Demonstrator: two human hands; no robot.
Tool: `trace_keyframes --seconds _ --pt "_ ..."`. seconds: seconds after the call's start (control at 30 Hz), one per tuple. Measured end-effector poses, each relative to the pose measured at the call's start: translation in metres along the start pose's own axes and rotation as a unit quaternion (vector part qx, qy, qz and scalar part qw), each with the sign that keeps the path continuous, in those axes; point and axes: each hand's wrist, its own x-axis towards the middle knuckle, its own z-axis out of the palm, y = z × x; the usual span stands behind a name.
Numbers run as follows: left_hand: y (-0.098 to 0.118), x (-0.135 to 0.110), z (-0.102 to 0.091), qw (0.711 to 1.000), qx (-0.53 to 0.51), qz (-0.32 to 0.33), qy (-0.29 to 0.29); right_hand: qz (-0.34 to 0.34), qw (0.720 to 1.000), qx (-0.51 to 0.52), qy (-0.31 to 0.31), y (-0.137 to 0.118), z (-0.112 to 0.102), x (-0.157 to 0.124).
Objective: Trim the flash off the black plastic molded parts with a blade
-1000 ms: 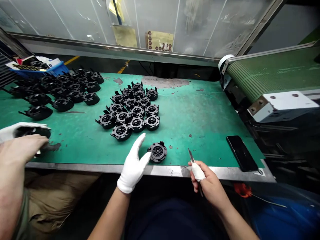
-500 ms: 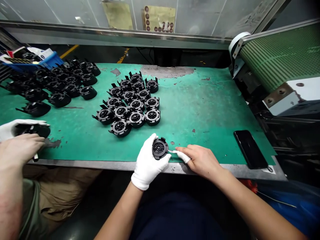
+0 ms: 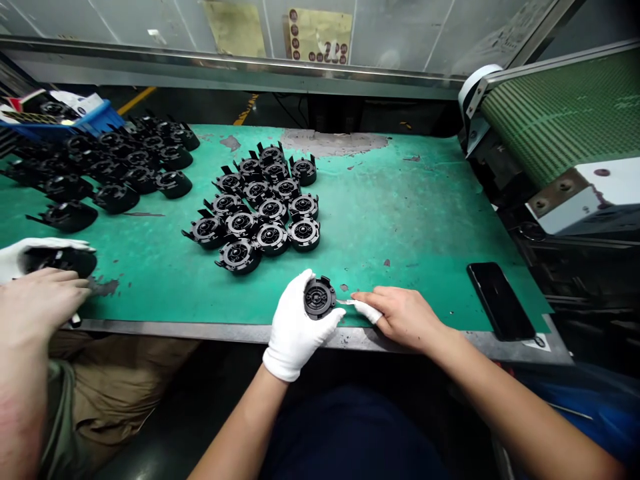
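Near the table's front edge, my left hand [image 3: 300, 327] in a white glove is wrapped round a round black plastic part [image 3: 320, 298]. The part's ribbed, ringed face is turned up, and small tabs stand out from its rim. Just to the right, my bare right hand [image 3: 400, 317], with a white cover on one finger, pinches a small thin blade [image 3: 345, 302]. Its tip is at the part's right edge; whether it touches cannot be made out. Most of the blade's grip is hidden in my fingers.
Several similar black parts [image 3: 271, 209] stand grouped on the green table mat [image 3: 390, 220]. More black parts [image 3: 117, 195] and a blue bin [image 3: 103, 119] are at left, near a co-worker's hands [image 3: 47, 300]. A phone [image 3: 500, 300] lies right, below a green conveyor belt [image 3: 565, 107].
Almost nothing differs: both my hands, the black part and the blade stay nearly in place. The view has shifted slightly.
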Motion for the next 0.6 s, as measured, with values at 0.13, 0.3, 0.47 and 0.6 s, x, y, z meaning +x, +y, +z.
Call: trace_keyframes --seconds 0.13,0.3,0.47,0.6 --pt "0.001 0.000 0.000 1.000 0.001 0.005 0.005 0.018 1.000 -0.009 0.007 0.004 0.002 0.007" --pt "0.002 0.001 0.001 1.000 -0.004 -0.001 0.002 0.114 0.991 0.023 0.068 0.032 0.002 0.014" --pt "0.002 0.003 -0.004 0.998 -0.059 -0.032 -0.004 0.081 0.977 0.164 0.113 0.026 0.009 0.005" --pt "0.012 0.003 -0.027 0.972 -0.205 -0.085 -0.072 0.046 0.935 0.341 0.088 -0.015 0.016 -0.012"
